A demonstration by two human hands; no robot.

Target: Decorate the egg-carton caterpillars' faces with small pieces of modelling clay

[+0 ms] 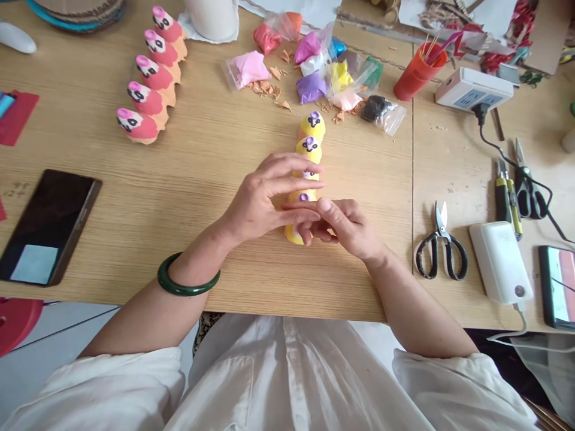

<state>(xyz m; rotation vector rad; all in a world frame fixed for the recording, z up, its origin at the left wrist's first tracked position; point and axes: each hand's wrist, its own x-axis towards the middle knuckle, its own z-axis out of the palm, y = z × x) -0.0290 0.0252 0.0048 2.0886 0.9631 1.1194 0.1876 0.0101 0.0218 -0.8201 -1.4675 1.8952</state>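
A row of yellow egg-carton figures (311,127) with purple-and-black clay eyes runs down the middle of the wooden table (202,179). My left hand (256,200) lies over the row with its fingers apart, and the lower figures show between and under them. My right hand (341,227) meets it from the right, thumb pressed against the fingertips, close to the lowest yellow figure (293,234). Whether that hand pinches something small is hidden. A green bangle (188,275) circles my left wrist.
Pink egg-carton figures (150,102) stand in a row at the upper left. Bags of coloured clay (312,75) lie at the top. To the right are black-handled scissors (442,251), pliers (507,197), a power bank (501,263) and a power strip (474,90). A phone (49,227) lies left.
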